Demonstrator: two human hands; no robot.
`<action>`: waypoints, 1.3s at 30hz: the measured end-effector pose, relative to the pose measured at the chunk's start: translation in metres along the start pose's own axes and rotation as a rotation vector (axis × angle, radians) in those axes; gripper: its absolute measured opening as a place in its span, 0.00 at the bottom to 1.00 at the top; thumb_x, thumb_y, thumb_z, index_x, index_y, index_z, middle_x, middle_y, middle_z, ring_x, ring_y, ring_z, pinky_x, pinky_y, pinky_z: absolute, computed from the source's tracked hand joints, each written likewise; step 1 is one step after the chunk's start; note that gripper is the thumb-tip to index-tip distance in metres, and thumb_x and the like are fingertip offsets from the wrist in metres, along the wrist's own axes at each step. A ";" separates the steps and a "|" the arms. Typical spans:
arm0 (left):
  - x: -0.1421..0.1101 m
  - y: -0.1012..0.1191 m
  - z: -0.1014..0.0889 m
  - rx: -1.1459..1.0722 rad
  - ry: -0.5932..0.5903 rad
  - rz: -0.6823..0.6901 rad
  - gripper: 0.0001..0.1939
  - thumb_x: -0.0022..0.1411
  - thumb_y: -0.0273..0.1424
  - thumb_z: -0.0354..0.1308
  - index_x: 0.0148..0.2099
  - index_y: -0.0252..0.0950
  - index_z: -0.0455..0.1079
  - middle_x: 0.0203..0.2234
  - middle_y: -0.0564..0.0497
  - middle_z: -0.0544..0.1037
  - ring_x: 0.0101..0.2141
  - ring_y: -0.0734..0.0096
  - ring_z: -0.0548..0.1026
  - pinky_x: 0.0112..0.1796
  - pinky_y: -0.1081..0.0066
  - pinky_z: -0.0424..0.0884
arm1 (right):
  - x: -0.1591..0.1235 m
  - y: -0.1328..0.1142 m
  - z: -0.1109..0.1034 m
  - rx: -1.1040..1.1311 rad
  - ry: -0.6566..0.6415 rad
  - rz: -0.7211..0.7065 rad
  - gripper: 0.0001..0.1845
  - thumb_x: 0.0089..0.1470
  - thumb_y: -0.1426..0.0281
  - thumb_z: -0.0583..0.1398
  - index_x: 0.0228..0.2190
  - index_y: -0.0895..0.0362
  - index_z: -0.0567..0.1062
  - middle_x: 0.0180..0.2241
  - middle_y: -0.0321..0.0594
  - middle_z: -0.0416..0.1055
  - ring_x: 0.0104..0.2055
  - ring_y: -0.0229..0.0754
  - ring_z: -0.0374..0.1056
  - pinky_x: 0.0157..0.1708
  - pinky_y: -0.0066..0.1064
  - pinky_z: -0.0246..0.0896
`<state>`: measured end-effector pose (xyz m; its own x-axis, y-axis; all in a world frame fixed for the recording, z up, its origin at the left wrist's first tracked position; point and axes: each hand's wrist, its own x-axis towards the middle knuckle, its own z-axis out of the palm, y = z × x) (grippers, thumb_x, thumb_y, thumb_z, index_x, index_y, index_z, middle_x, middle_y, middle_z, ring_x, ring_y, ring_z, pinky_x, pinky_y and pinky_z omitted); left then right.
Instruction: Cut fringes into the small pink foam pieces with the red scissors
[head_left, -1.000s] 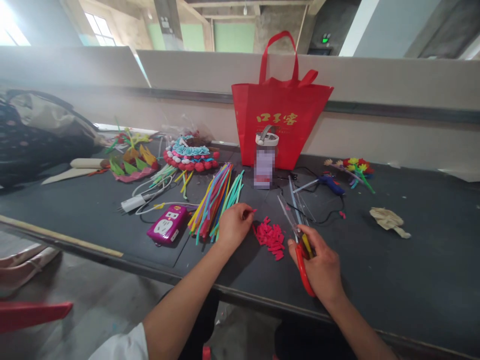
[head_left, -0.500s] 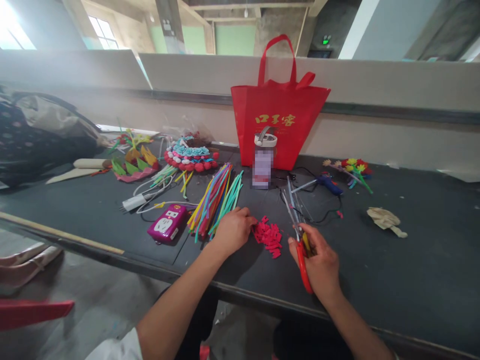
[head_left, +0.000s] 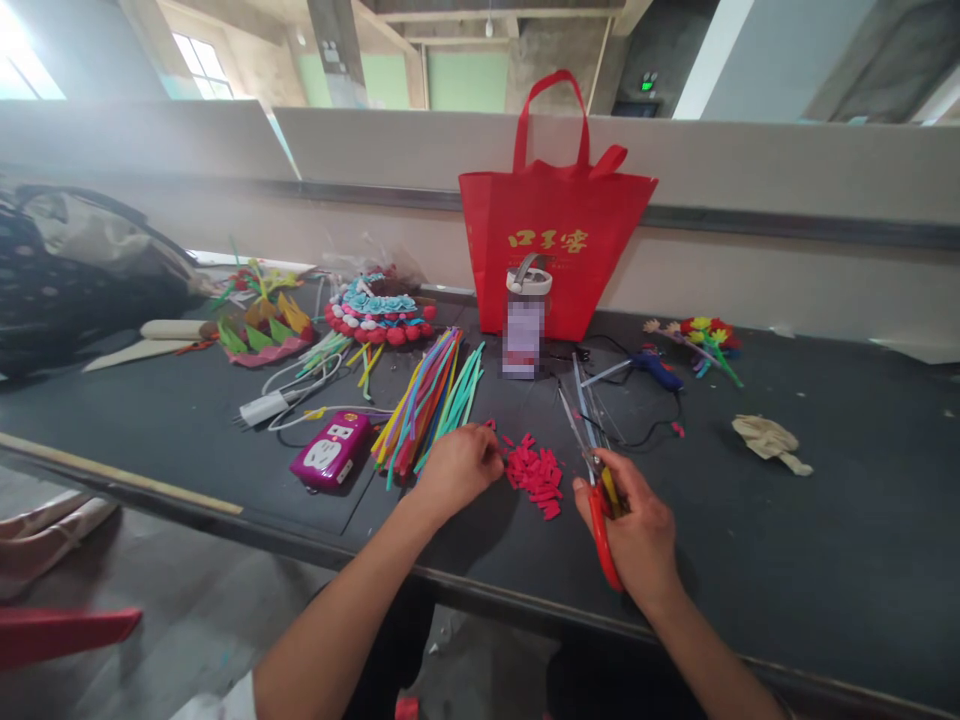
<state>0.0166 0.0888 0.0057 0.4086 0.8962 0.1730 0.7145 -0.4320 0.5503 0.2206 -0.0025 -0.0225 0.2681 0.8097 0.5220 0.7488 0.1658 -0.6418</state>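
My left hand (head_left: 461,466) rests low over the dark table, its fingers curled together just left of a small pile of short red pieces (head_left: 535,478). Whatever its fingertips pinch, if anything, is hidden. A bundle of multicoloured fuzzy craft stems (head_left: 420,400) lies just beyond that hand. My right hand (head_left: 637,525) grips a pair of scissors (head_left: 602,545) with a red handle and some yellow inside the grip. The scissor blades point away from me, over clear thin sticks (head_left: 589,405), right of the pile.
A purple power socket (head_left: 331,452) and a white plug with cable (head_left: 262,408) lie left. A red bag (head_left: 559,215) stands behind a bottle (head_left: 523,335). A blue glue gun (head_left: 660,371), stem flowers (head_left: 709,340) and a crumpled beige cloth (head_left: 769,440) are right.
My left hand has drawn slightly left from the pile's edge, its fingers curling in more. A few red pieces by its fingertips now show. My right hand keeps the scissors in nearly the same place.
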 end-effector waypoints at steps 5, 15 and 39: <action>-0.003 0.019 0.007 -0.977 0.030 -0.229 0.02 0.51 0.28 0.60 0.29 0.35 0.70 0.19 0.56 0.71 0.21 0.76 0.67 0.26 0.74 0.62 | 0.000 0.001 0.005 0.015 -0.075 -0.063 0.19 0.53 0.68 0.60 0.48 0.54 0.68 0.39 0.40 0.73 0.36 0.40 0.70 0.39 0.31 0.68; -0.014 0.050 0.027 -1.619 0.000 -0.237 0.05 0.52 0.27 0.64 0.32 0.32 0.71 0.23 0.52 0.76 0.22 0.76 0.72 0.29 0.74 0.68 | -0.004 -0.003 0.008 0.024 -0.171 -0.134 0.25 0.48 0.76 0.58 0.50 0.55 0.67 0.42 0.43 0.70 0.44 0.46 0.68 0.45 0.40 0.67; -0.014 0.047 0.027 -1.667 -0.014 -0.204 0.06 0.53 0.27 0.65 0.32 0.32 0.72 0.26 0.50 0.78 0.25 0.74 0.74 0.32 0.72 0.69 | -0.007 -0.006 0.005 0.000 -0.122 -0.146 0.22 0.48 0.73 0.58 0.47 0.54 0.72 0.34 0.37 0.75 0.29 0.37 0.71 0.32 0.28 0.70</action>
<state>0.0598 0.0528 0.0065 0.4026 0.9154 -0.0069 -0.5844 0.2628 0.7678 0.2106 -0.0066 -0.0253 0.0808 0.8391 0.5380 0.7742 0.2870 -0.5641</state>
